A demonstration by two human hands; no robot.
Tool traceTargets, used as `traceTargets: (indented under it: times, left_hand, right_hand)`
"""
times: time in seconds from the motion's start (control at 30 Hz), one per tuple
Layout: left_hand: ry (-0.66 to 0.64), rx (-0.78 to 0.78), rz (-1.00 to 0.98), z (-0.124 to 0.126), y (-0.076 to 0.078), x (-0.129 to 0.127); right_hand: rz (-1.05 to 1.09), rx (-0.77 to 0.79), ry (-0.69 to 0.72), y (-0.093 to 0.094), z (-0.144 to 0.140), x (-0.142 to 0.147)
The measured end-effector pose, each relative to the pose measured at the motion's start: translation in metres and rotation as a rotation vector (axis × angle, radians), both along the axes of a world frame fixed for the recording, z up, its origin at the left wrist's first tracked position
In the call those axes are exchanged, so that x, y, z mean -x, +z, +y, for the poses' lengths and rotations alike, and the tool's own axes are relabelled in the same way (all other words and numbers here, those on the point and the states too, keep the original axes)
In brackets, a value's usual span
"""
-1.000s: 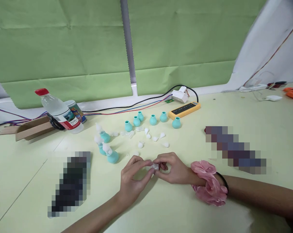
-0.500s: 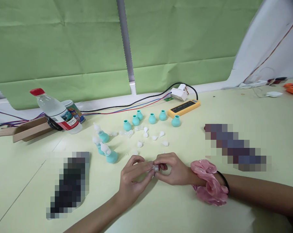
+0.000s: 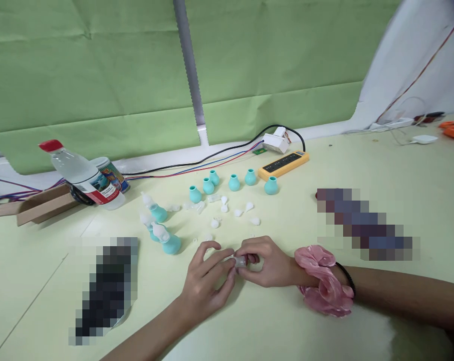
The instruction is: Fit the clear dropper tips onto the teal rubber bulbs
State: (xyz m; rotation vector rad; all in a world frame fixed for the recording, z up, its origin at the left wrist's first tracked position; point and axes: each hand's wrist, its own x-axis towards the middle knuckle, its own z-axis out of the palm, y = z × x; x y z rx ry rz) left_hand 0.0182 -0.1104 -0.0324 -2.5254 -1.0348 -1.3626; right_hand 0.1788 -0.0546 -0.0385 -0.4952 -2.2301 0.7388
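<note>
Both hands meet low in the middle of the pale green table (image 3: 362, 165), fingertips pressed together around a small clear plastic piece (image 3: 240, 261) that sits between them. The left hand (image 3: 206, 281) comes in from 7 o'clock with thumb and forefinger pinching the piece, the other fingers curled loosely. The right hand (image 3: 266, 261) comes in from 3 o'clock and grips the same piece from the other side; a pink scrunchie (image 3: 322, 286) rings its wrist. At 12 o'clock from the hands lie scattered white caps (image 3: 237, 212), and beyond them a row of teal bulbs (image 3: 233, 183). At 10 o'clock stand three capped teal bulbs (image 3: 170, 242). Farther off at 10 o'clock a water bottle (image 3: 82, 175) lies tilted, and at 1 o'clock sits a yellow power strip (image 3: 284, 164)
</note>
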Motion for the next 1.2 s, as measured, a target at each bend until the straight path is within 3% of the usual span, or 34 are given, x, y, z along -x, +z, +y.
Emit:
traceTargets:
  times: [0.27,0.37,0.47,0.6,0.8,0.93,1.2]
  left_hand:
    - [-0.08,0.033,0.131,0.002,-0.009,0.007]
    - [-0.071,0.198,0.041,-0.001,0.0,0.006]
    - [-0.062,0.447,-0.171,-0.004,0.008,0.002]
    - [-0.064,0.627,-0.409,-0.004,0.009,-0.002]
    - [0.012,0.809,-0.316,-0.002,0.011,-0.005]
    - [0.03,0.815,-0.24,-0.005,0.014,-0.006]
    - [0.025,0.562,-0.096,-0.007,0.014,-0.003]
  right_hand:
    - [0.022,-0.055,0.009,-0.004,0.002,-0.002]
    - [0.028,-0.136,0.014,-0.006,0.001,-0.002]
    - [0.044,-0.219,0.012,-0.006,0.0,-0.002]
    - [0.118,-0.301,-0.014,-0.003,-0.002,-0.002]
    - [0.167,-0.495,-0.046,-0.002,0.0,-0.004]
    - [0.176,-0.537,-0.044,-0.003,0.0,-0.004]
    - [0.169,-0.528,0.009,-0.001,-0.001,-0.004]
